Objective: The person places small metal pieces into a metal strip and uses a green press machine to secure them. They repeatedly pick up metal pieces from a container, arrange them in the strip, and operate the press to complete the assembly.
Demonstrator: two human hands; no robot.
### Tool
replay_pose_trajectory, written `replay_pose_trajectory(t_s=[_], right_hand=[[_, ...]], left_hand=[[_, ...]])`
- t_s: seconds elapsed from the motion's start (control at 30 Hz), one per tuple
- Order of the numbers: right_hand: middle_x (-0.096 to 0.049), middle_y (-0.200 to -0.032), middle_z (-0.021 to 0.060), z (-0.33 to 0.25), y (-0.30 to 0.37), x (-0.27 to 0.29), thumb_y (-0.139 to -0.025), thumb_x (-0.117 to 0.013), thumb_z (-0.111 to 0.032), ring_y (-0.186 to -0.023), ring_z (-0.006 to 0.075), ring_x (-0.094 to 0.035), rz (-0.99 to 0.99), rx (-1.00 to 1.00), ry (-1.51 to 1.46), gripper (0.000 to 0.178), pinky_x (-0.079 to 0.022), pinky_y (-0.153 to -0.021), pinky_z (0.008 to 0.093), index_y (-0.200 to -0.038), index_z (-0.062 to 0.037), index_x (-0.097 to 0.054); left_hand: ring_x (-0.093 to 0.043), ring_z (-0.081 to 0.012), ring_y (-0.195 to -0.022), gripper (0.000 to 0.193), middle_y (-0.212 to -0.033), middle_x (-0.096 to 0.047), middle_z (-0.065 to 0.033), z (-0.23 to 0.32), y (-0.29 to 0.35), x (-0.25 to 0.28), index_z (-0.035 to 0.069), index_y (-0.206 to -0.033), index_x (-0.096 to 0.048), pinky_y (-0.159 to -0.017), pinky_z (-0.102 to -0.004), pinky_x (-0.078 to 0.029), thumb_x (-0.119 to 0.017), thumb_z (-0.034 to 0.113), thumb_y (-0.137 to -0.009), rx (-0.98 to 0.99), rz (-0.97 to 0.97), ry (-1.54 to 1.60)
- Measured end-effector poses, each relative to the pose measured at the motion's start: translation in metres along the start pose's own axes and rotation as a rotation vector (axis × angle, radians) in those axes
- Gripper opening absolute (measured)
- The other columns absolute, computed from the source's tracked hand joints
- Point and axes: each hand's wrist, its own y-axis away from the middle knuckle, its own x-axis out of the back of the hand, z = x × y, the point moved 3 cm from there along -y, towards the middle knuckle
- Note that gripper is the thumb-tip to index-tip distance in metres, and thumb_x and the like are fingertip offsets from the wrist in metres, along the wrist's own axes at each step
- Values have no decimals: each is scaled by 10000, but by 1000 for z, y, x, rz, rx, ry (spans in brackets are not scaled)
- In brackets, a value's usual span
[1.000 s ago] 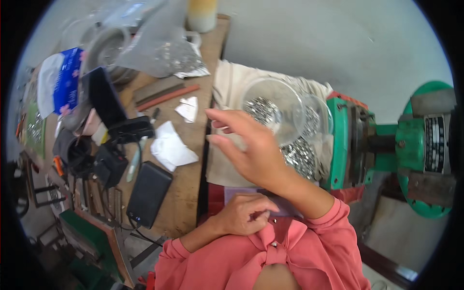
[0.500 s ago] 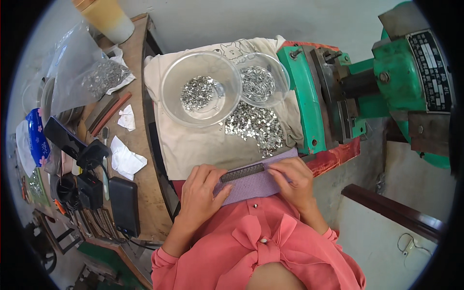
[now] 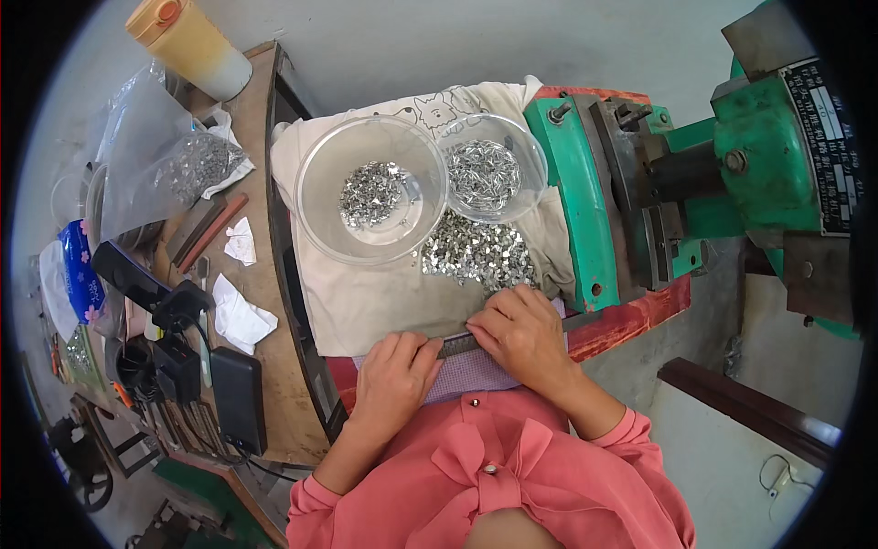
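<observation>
Both hands [image 3: 457, 361] on metal bar [image 3: 457, 345], w/ parts pile [image 3: 476, 252]

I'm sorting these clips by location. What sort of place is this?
Probably a small metal workshop: a green machine stands beside a cloth-covered bench with bowls of small metal pieces, while both hands hold a narrow metal strip.

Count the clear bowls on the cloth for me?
2: a larger clear bowl at left and a smaller clear bowl touching its right side, both holding small metal pieces.
</observation>
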Motion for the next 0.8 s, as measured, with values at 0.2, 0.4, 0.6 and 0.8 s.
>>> replay_pose_trajectory(t_s=[0.2,0.4,0.6,0.8], right_hand=[[-584,-828,48,6,-25,25,-772,-785,-110,-791,265,-575,99,-12,-42,114,-451,-692,394,-825,-99,-684],[-629,-864,76,36,-82,50,-796,-772,-82,-803,290,-586,313,12,91,130,-461,-702,406,-900,-66,-695],[-634,-867,87,34,-73,45,-786,-778,-46,-797,294,-590,289,43,73,209,-475,-696,400,-985,-58,-717],[-617,-853,66,19,-27,10,-771,-787,-23,-779,274,-587,150,-4,-103,203,-476,-675,388,-964,-63,-738]], left_hand=[[-590,-245,-859,335,-961,-608,-42,-3,1,-6,69,-1069,-692,-730,-377,-474,-781,120,-750,-48,5,-13],[-588,-236,-865,308,-962,-603,-44,7,-11,-13,66,-1056,-690,-734,-368,-463,-776,126,-767,-115,-20,-5],[-609,-280,-979,380,-1136,-616,-85,1,-27,-6,52,-1147,-666,-813,-405,-473,-764,110,-785,-48,41,114],[-600,-342,-1136,494,-1338,-582,-145,-14,-56,-4,33,-1262,-618,-932,-450,-468,-749,64,-787,23,146,-14]])
